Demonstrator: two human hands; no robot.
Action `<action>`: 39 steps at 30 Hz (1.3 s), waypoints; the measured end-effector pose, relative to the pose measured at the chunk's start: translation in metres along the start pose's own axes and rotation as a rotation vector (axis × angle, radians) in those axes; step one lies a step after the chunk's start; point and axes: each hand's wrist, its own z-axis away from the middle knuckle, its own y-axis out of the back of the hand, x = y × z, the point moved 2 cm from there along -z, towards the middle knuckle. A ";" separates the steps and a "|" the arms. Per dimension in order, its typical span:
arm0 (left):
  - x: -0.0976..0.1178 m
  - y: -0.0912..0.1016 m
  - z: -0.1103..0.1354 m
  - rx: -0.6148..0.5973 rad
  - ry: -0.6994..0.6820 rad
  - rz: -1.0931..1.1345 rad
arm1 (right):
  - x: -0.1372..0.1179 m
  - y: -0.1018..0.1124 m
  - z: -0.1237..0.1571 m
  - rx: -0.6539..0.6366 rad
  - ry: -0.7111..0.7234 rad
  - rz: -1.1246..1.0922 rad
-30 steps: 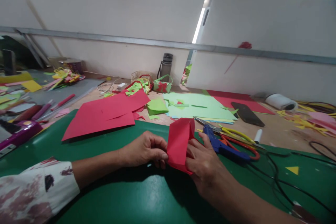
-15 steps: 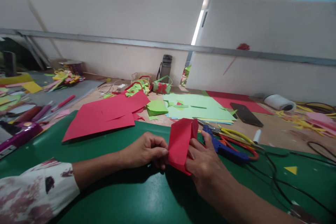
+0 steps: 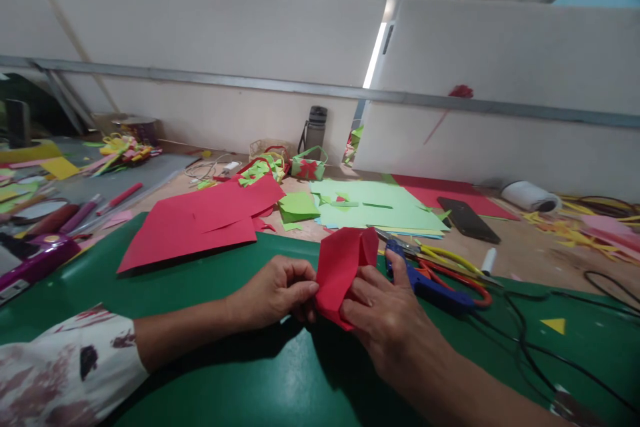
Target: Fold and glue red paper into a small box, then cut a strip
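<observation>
A folded red paper box (image 3: pixel 339 268) is held up between my two hands, above the green mat (image 3: pixel 260 373). My left hand (image 3: pixel 285 290) pinches its left edge between thumb and fingers. On the other side, my right hand (image 3: pixel 383 310) grips the paper, with fingers bent against its right face and lower edge. The tips of some right fingers are hidden by the folds. Just beyond my right hand lies a blue glue gun (image 3: pixel 435 287), beside scissors with yellow and orange handles (image 3: pixel 463 275).
Red paper sheets (image 3: pixel 200 217) lie left, light green sheets (image 3: pixel 380 213) at the back. A phone (image 3: pixel 467 219), a white marker (image 3: pixel 490 260) and black cables (image 3: pixel 525 327) are to the right. A dark bottle (image 3: pixel 316 130) and a small green paper basket (image 3: pixel 309 165) stand by the wall.
The red paper box has tilted and shifted slightly left. My right fingers have moved left across its face, while my left hand keeps its pinch nearly in place.
</observation>
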 end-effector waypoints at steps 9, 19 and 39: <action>0.004 -0.006 0.008 0.092 -0.056 0.003 | -0.005 0.002 -0.005 0.025 -0.065 -0.089; 0.008 -0.001 0.011 0.098 -0.060 -0.004 | -0.008 -0.005 -0.006 0.052 -0.024 -0.079; 0.004 -0.011 0.010 0.142 -0.009 0.057 | -0.007 0.010 -0.014 0.149 -0.034 -0.106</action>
